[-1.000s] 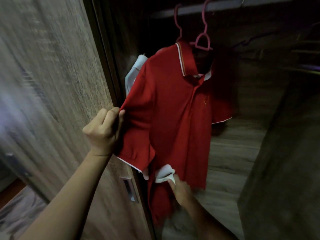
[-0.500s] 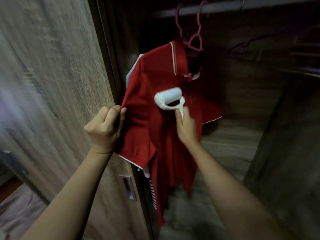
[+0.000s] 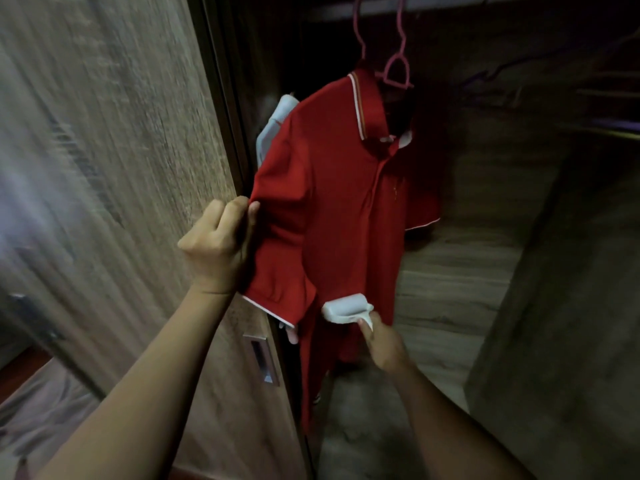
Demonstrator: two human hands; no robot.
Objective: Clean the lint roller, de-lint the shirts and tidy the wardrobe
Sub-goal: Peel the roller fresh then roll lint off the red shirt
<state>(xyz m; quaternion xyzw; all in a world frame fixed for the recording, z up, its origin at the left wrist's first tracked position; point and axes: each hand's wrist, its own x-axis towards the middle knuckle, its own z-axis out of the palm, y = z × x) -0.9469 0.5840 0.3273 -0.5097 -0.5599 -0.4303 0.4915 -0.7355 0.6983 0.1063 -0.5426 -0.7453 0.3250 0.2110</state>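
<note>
Red shirt [image 3: 346, 209]: a polo with white-edged collar and cuffs. It hung on a pink hanger [image 3: 396, 69], front facing out, with its near sleeve pinched and drawn sideways by the left hand [image 3: 216, 247].
Lint roller [image 3: 346, 308]: white, and it lay crosswise against the shirt's lower front, just beside the cuff, handle in the right hand [image 3: 382, 344].
Pale shirt [image 3: 277, 123]: it hung behind the red one, with only a shoulder showing.
Wardrobe [image 3: 485, 188]: wood-grain, and it stood open, dim inside.

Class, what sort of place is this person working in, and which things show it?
Most likely a home wardrobe: a red polo shirt hangs on a pink hanger inside, beside a wood-grain door with a recessed handle.
</note>
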